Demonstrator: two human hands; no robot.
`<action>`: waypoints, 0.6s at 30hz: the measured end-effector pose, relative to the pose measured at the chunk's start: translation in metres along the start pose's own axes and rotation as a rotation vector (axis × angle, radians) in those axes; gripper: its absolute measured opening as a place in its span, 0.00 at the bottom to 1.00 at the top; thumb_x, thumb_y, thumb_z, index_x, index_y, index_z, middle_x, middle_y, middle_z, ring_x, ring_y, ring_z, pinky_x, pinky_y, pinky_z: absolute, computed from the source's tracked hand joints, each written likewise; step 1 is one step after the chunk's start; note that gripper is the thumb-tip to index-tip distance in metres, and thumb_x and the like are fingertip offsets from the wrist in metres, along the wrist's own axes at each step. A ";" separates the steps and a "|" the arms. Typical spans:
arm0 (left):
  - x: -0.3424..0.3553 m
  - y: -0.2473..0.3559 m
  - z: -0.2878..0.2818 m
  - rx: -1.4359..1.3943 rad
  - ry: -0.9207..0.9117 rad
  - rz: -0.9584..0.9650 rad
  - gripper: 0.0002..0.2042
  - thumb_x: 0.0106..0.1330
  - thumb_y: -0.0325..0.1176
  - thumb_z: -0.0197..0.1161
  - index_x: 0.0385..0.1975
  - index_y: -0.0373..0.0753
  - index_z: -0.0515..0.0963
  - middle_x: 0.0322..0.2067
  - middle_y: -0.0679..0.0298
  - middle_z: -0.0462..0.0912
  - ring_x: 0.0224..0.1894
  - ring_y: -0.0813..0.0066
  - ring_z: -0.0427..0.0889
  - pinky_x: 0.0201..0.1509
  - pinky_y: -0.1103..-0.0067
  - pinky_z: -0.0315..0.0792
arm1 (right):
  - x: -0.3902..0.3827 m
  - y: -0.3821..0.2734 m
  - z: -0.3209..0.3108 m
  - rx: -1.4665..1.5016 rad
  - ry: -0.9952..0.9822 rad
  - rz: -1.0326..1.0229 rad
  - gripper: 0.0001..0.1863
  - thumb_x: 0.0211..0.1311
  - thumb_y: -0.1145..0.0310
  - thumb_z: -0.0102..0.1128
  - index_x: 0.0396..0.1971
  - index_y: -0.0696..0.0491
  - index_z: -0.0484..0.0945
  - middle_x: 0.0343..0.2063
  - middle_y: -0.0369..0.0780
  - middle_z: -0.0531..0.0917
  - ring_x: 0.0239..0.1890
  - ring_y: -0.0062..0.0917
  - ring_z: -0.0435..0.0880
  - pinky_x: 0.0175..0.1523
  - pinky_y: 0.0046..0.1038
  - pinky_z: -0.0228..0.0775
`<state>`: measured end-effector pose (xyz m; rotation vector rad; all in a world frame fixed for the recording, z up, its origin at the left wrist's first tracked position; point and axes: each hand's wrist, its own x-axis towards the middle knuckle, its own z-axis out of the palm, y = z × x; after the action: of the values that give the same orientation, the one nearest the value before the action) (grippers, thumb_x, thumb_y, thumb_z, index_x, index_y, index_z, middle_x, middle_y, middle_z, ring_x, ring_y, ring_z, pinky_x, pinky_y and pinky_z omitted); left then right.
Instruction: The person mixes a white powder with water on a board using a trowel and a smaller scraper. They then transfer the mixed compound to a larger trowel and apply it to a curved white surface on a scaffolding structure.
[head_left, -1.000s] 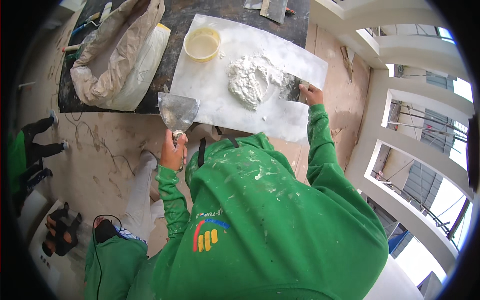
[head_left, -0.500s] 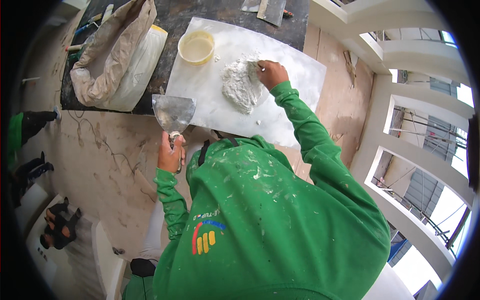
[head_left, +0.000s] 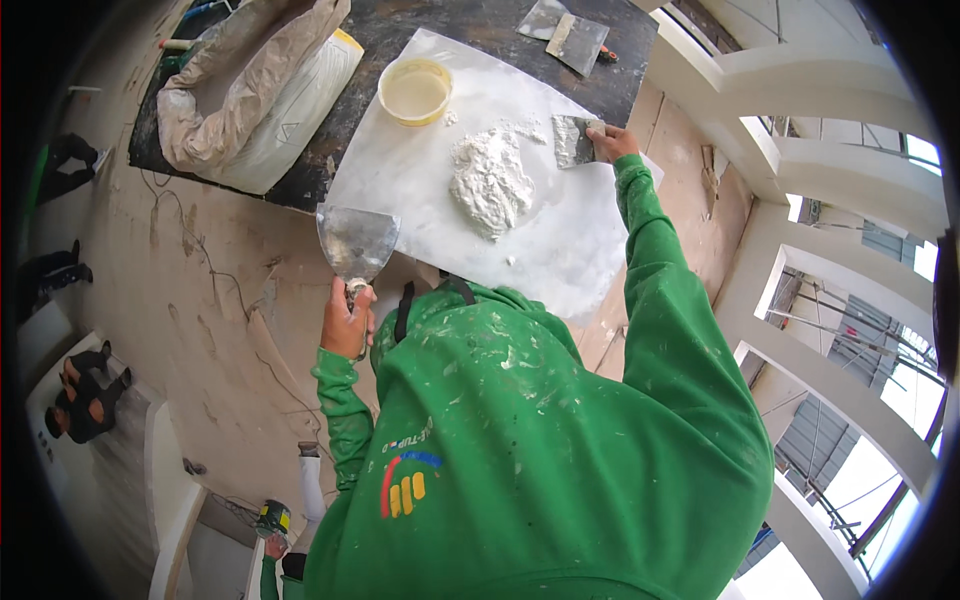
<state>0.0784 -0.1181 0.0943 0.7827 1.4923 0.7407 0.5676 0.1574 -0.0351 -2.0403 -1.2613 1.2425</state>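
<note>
My left hand (head_left: 346,319) is wrapped round the handle of a wide putty knife (head_left: 357,240), its blade pointing away from me just off the near edge of a white board (head_left: 400,190). Out to the right, my right hand (head_left: 612,144) grips a flat metal scraper (head_left: 573,141) smeared with white paste, over the board's right part. Between the hands lies a mound of white plaster (head_left: 490,184) with a lumpy, wet-looking surface. Behind it, a round pale-yellow tub (head_left: 415,92) stands on the board.
An open paper sack (head_left: 270,110) stands on the dark table (head_left: 360,118) at left. Two flat metal blades (head_left: 577,44) lie at its far right. A cable (head_left: 212,262) trails over the floor. Other people are at left, and one hand near a dark bucket (head_left: 272,518) shows below.
My right hand has moved right, off the plaster mound, and its scraper now shows clearly. The left hand still holds the putty knife. The whole view has shifted slightly.
</note>
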 end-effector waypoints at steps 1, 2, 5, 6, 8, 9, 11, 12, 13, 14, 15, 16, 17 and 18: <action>-0.004 -0.001 -0.001 -0.004 0.019 0.019 0.10 0.71 0.36 0.54 0.40 0.37 0.64 0.30 0.64 0.74 0.17 0.81 0.72 0.14 0.81 0.65 | 0.012 -0.010 0.011 -0.063 0.021 0.004 0.23 0.53 0.57 0.71 0.45 0.57 0.84 0.33 0.39 0.87 0.32 0.20 0.84 0.43 0.23 0.76; -0.007 -0.002 -0.002 -0.003 0.040 -0.011 0.10 0.71 0.36 0.54 0.41 0.37 0.64 0.30 0.64 0.74 0.17 0.81 0.71 0.14 0.81 0.65 | 0.023 -0.024 0.027 -0.160 0.017 -0.069 0.23 0.52 0.55 0.71 0.45 0.54 0.85 0.34 0.40 0.87 0.33 0.22 0.85 0.44 0.25 0.76; -0.014 -0.005 -0.002 -0.014 0.061 -0.006 0.11 0.71 0.35 0.54 0.44 0.37 0.65 0.30 0.64 0.74 0.16 0.81 0.71 0.14 0.81 0.65 | 0.040 -0.073 0.086 -0.448 -0.182 -0.308 0.24 0.48 0.54 0.72 0.45 0.50 0.85 0.37 0.43 0.87 0.38 0.31 0.86 0.49 0.30 0.75; -0.016 -0.005 -0.001 -0.015 0.069 0.003 0.11 0.71 0.35 0.54 0.46 0.37 0.65 0.30 0.64 0.74 0.16 0.81 0.71 0.14 0.81 0.65 | 0.038 -0.091 0.105 -0.548 -0.273 -0.448 0.25 0.48 0.56 0.72 0.47 0.50 0.84 0.38 0.45 0.86 0.40 0.35 0.86 0.49 0.31 0.75; -0.019 -0.007 0.001 -0.026 0.083 0.012 0.12 0.71 0.35 0.54 0.48 0.37 0.65 0.30 0.64 0.74 0.16 0.81 0.71 0.14 0.81 0.65 | 0.025 -0.125 0.127 -0.620 -0.586 -0.617 0.25 0.49 0.56 0.71 0.49 0.49 0.83 0.38 0.44 0.86 0.42 0.36 0.85 0.50 0.31 0.75; -0.020 -0.008 0.002 -0.040 0.089 0.013 0.12 0.71 0.35 0.54 0.48 0.37 0.65 0.30 0.64 0.74 0.16 0.81 0.71 0.14 0.81 0.65 | 0.012 -0.139 0.131 -0.682 -0.580 -0.691 0.23 0.50 0.57 0.70 0.47 0.48 0.83 0.39 0.43 0.86 0.42 0.36 0.85 0.49 0.33 0.76; -0.023 -0.011 0.004 -0.056 0.105 0.017 0.12 0.71 0.34 0.53 0.49 0.37 0.65 0.30 0.64 0.74 0.16 0.81 0.71 0.14 0.81 0.65 | -0.026 -0.155 0.125 -0.809 -0.587 -0.791 0.18 0.53 0.59 0.67 0.45 0.46 0.84 0.39 0.41 0.87 0.41 0.36 0.85 0.45 0.35 0.77; -0.025 -0.013 0.005 -0.059 0.118 0.023 0.12 0.71 0.34 0.53 0.49 0.37 0.65 0.31 0.64 0.74 0.16 0.81 0.71 0.14 0.81 0.65 | -0.051 -0.154 0.118 -0.818 -0.536 -0.884 0.15 0.55 0.61 0.65 0.43 0.44 0.84 0.38 0.39 0.87 0.40 0.35 0.85 0.44 0.36 0.78; -0.027 -0.015 0.005 -0.079 0.133 0.025 0.12 0.71 0.34 0.53 0.49 0.37 0.64 0.31 0.64 0.74 0.16 0.81 0.71 0.14 0.81 0.65 | -0.081 -0.145 0.114 -0.874 -0.475 -0.916 0.13 0.56 0.63 0.64 0.42 0.43 0.84 0.36 0.38 0.86 0.39 0.34 0.85 0.42 0.36 0.78; -0.029 -0.019 0.005 -0.085 0.143 0.007 0.12 0.71 0.34 0.53 0.49 0.37 0.65 0.31 0.64 0.74 0.16 0.81 0.71 0.14 0.81 0.65 | -0.110 -0.132 0.109 -0.839 -0.350 -1.048 0.12 0.57 0.65 0.62 0.41 0.42 0.83 0.35 0.36 0.86 0.38 0.33 0.86 0.40 0.36 0.78; -0.030 -0.021 0.004 -0.106 0.151 -0.010 0.12 0.71 0.33 0.53 0.48 0.37 0.65 0.30 0.64 0.74 0.16 0.81 0.71 0.14 0.81 0.65 | -0.138 -0.117 0.107 -0.853 -0.342 -1.132 0.12 0.57 0.66 0.61 0.41 0.41 0.83 0.34 0.36 0.86 0.37 0.33 0.86 0.39 0.35 0.78; -0.028 -0.025 0.004 -0.123 0.149 -0.026 0.11 0.71 0.33 0.53 0.48 0.36 0.65 0.30 0.64 0.74 0.16 0.81 0.71 0.14 0.81 0.66 | -0.150 -0.107 0.104 -0.897 -0.355 -1.202 0.12 0.57 0.67 0.60 0.41 0.40 0.82 0.33 0.35 0.85 0.36 0.32 0.86 0.38 0.34 0.78; -0.029 -0.027 0.002 -0.117 0.151 -0.033 0.11 0.71 0.33 0.53 0.48 0.36 0.65 0.30 0.64 0.74 0.16 0.81 0.71 0.14 0.81 0.66 | -0.148 -0.101 0.095 -0.817 -0.286 -1.148 0.12 0.57 0.67 0.60 0.41 0.40 0.82 0.33 0.36 0.86 0.36 0.33 0.85 0.38 0.35 0.78; -0.029 -0.029 0.001 -0.106 0.148 -0.040 0.11 0.71 0.33 0.53 0.48 0.36 0.65 0.30 0.64 0.75 0.16 0.81 0.71 0.14 0.81 0.66 | -0.141 -0.096 0.091 -0.795 -0.270 -1.043 0.12 0.57 0.67 0.61 0.41 0.41 0.82 0.34 0.36 0.86 0.36 0.34 0.85 0.38 0.35 0.78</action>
<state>0.0787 -0.1582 0.0863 0.6269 1.5826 0.8552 0.4177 0.0744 0.0546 -1.1568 -2.7444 0.5167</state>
